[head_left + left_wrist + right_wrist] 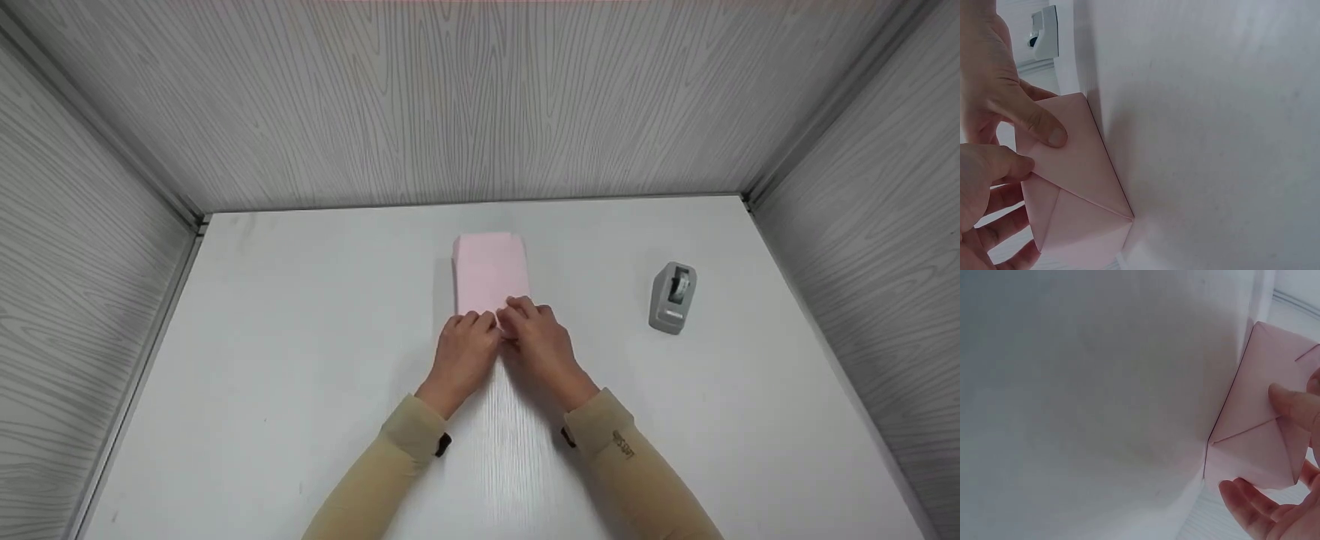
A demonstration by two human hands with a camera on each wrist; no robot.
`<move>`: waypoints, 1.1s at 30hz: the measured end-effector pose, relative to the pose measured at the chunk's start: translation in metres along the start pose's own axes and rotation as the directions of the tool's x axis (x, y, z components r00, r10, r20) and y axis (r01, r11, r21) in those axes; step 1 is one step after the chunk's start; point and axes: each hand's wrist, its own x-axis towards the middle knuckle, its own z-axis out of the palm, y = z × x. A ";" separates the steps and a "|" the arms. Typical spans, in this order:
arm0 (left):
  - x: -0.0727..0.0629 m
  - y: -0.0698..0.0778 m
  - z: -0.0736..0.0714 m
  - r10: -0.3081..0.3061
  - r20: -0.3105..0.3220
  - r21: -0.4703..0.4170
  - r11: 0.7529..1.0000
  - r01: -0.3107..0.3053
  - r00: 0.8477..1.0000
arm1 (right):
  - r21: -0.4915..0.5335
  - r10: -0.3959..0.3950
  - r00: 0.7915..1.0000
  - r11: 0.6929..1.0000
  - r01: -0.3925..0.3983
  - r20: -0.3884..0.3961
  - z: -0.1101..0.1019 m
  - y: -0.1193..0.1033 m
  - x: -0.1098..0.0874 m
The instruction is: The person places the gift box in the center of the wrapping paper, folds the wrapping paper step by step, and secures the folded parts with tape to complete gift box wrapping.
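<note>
A box wrapped in pink paper rests on the white table, its long side pointing away from me. Its near end shows folded paper flaps with creased, slanting edges. My left hand holds the near end at its left, thumb against the folded paper and fingers over the top edge. On the right of that same end, my right hand grips the box, thumb pressing the flap and fingers bent along the side. Both thumbs sit near each other in the left wrist view.
A grey tape dispenser with a roll in it stands on the table to the right of the box. Grey wood-grain panels rise at the back and on both sides.
</note>
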 end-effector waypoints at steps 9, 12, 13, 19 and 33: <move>-0.007 -0.017 -0.005 -0.064 -0.061 -0.203 0.978 0.051 0.996 | 0.026 0.016 1.000 1.000 -0.016 0.002 0.003 0.000 0.000; -0.012 -0.025 -0.006 -0.096 -0.056 -0.221 0.972 0.082 0.994 | 0.054 0.027 1.000 0.998 -0.027 0.001 0.004 0.002 -0.001; -0.013 -0.027 -0.006 -0.102 -0.049 -0.224 0.971 0.088 0.994 | 0.059 0.031 1.000 0.998 -0.031 0.000 0.004 0.002 -0.002; -0.020 -0.032 -0.007 -0.109 0.044 -0.238 0.964 0.116 0.993 | 0.065 0.036 0.999 0.997 -0.038 0.032 -0.002 0.000 -0.002; -0.018 -0.024 0.000 -0.090 0.039 -0.218 0.971 0.097 0.995 | 0.104 -0.006 0.998 0.995 0.000 0.058 -0.015 -0.009 -0.004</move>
